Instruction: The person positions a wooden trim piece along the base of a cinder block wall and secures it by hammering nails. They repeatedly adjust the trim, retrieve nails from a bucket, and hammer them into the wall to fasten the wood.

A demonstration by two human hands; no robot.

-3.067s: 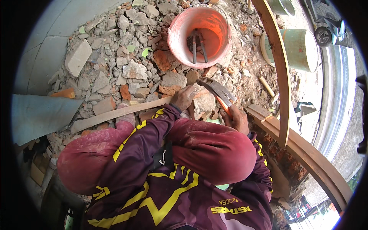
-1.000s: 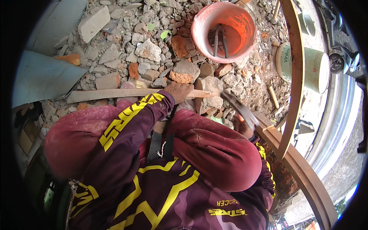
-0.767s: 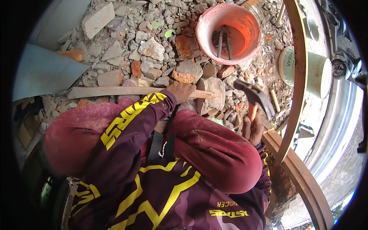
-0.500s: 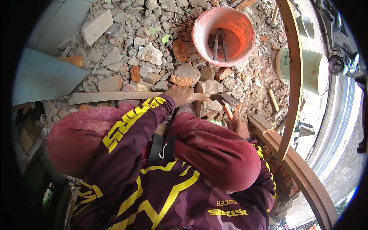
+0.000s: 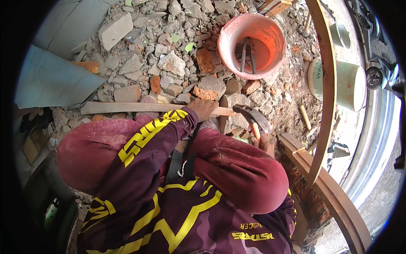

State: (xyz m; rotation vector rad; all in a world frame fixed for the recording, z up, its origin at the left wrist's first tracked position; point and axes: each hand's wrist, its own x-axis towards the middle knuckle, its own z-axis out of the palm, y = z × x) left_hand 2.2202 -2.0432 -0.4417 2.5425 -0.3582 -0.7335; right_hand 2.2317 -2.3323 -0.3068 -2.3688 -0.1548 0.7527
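My left hand (image 5: 204,108) is closed over a long flat wooden strip (image 5: 127,107) near its right end, holding it low above the rubble. My right hand (image 5: 265,144) is wrapped round the orange handle of a claw hammer (image 5: 255,117), partly hidden beside my right knee. The dark hammer head is just right of the strip's end, over a grey block (image 5: 233,121). Whether the head touches the strip or the block I cannot tell.
Broken concrete and brick (image 5: 172,63) cover the ground ahead. A reddish bucket (image 5: 252,73) with dark-handled tools inside stands beyond my hands. On the right are a curved-looking wooden plank (image 5: 327,84), a grooved timber (image 5: 334,190) and a pale bucket on its side (image 5: 353,82). A bluish sheet (image 5: 55,78) lies left.
The view has shifted slightly. The hammer head has tilted and looks larger, with its metal end swung toward my right hand. My left hand keeps its hold on the wooden strip.
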